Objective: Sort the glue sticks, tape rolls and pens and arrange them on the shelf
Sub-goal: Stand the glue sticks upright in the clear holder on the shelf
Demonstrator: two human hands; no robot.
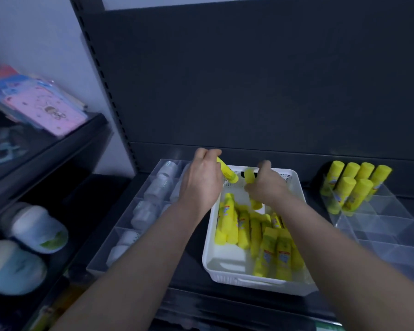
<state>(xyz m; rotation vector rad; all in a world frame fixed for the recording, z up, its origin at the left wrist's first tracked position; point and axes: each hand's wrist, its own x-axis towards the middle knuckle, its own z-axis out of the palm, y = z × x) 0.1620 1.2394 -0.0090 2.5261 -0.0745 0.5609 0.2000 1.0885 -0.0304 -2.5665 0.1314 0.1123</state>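
Glue stick [228,173] clasped in left hand [201,182], frame centre; second stick [250,176] gripped by right hand [268,188] beside it. Loose sticks [261,237] piled in white basket [249,283], lower centre. Sticks judged light, rigid, smooth-walled, prone to rolling; best taken round mid-barrel, cap avoided.

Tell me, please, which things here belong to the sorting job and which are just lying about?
Job: left hand gripping a glue stick; right hand gripping a second glue stick; white basket of loose glue sticks; clear organiser with standing glue sticks; clear tray of tape rolls.
Lying about: pink packets on the side shelf; tubs below them.
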